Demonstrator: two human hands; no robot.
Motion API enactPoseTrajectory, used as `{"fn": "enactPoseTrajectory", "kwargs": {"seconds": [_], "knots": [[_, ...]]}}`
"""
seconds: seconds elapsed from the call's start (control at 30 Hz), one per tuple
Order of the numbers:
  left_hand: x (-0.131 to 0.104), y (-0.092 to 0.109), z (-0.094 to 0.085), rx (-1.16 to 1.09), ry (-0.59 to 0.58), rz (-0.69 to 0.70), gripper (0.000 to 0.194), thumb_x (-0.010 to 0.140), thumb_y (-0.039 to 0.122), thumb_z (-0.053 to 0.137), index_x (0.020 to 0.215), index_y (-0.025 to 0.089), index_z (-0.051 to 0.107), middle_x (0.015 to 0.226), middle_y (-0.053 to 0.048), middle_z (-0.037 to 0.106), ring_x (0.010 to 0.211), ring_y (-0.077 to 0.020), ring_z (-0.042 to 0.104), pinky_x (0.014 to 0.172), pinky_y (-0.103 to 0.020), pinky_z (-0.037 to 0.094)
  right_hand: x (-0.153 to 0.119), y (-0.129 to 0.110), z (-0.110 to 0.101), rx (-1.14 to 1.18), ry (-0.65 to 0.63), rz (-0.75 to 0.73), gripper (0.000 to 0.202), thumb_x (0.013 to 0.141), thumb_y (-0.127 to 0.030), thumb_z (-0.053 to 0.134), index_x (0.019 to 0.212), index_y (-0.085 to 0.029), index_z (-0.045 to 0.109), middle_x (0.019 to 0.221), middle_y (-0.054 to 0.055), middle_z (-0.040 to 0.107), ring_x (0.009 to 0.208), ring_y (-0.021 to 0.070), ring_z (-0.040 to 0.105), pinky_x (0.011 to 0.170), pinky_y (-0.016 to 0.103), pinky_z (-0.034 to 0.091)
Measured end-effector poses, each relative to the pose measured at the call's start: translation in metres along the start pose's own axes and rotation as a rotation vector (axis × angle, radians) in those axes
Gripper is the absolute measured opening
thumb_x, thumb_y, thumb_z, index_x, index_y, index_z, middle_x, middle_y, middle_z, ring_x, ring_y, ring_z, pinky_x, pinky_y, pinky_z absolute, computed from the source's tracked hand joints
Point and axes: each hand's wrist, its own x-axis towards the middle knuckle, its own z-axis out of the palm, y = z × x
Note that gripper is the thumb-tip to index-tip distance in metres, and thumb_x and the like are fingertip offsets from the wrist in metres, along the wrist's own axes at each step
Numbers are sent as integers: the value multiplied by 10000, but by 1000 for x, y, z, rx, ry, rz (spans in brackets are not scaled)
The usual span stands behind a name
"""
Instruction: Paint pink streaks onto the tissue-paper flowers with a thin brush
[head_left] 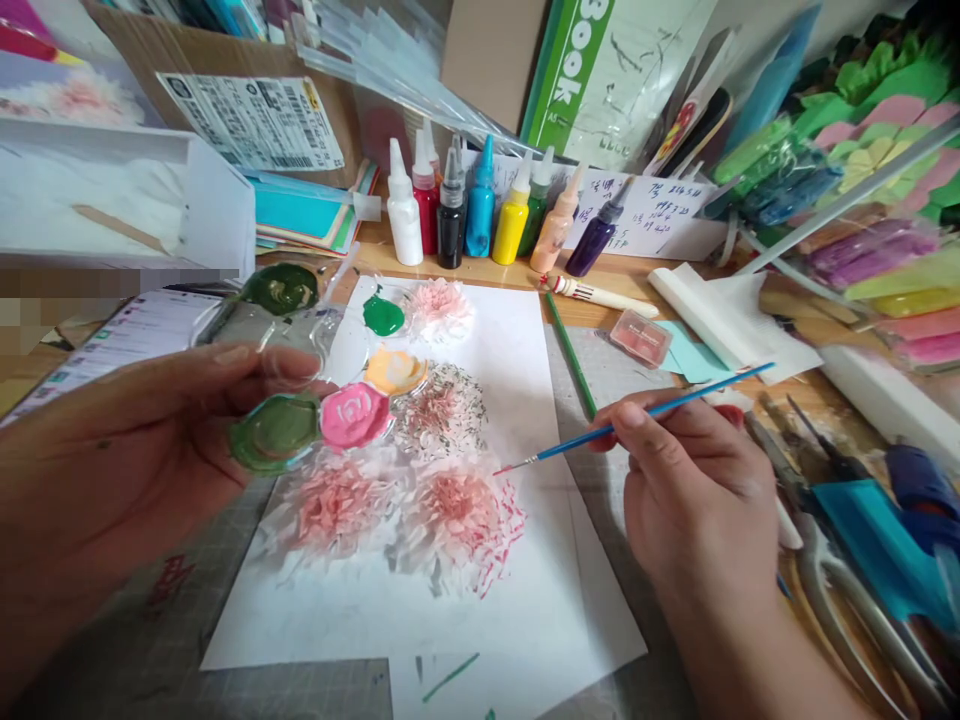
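Note:
Between its thumb and fingers, my left hand (172, 430) holds a clear plastic palette (322, 340) with wells of green, pink (356, 415) and orange paint. My right hand (694, 490) grips a thin blue paintbrush (667, 405). The brush's reddish tip is just above the upper right edge of a pink-and-white paper flower (465, 510), whose right-side petals have bright pink edges. A second pink-and-white flower (337, 505) lies to its left. Behind them are a dark-speckled flower (446, 410) and another pale pink one (439, 308). All rest on white paper (540, 600).
Small paint bottles (480, 210) stand in a row at the back. A green pencil (570, 355) and a pink case (640, 340) lie behind my right hand. Scissors (832, 590) and other tools crowd the right side. A cardboard box (247, 100) and a phone-like screen (112, 345) are at left.

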Motion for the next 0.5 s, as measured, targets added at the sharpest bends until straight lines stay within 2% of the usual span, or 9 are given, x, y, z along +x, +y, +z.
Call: {"fn": "enactPoseTrajectory", "kwargs": {"seconds": [0.1,0.33,0.5], "knots": [[0,1,3,49,-2,42,118,772,221,757,870,189,813,694,-38,784,593,-155,669,511,-195,585,-1,0,-1,-22,-22,5,144,895,-324,734,786,-230,723,661,-14,676,608,159,626,572,287,476],[-1,2,1,72,-4,25,143,768,283,740,865,214,818,737,-42,791,601,-188,683,529,-271,611,0,1,-1,-48,-34,-9,146,900,-323,732,784,-233,725,663,-7,681,605,161,618,570,293,467],[0,0,-1,89,-9,47,150,761,290,749,871,216,818,754,-33,802,617,-190,697,555,-268,613,0,2,-1,-40,-5,-16,149,890,-331,742,786,-224,732,670,-7,680,606,154,612,581,288,461]]}}
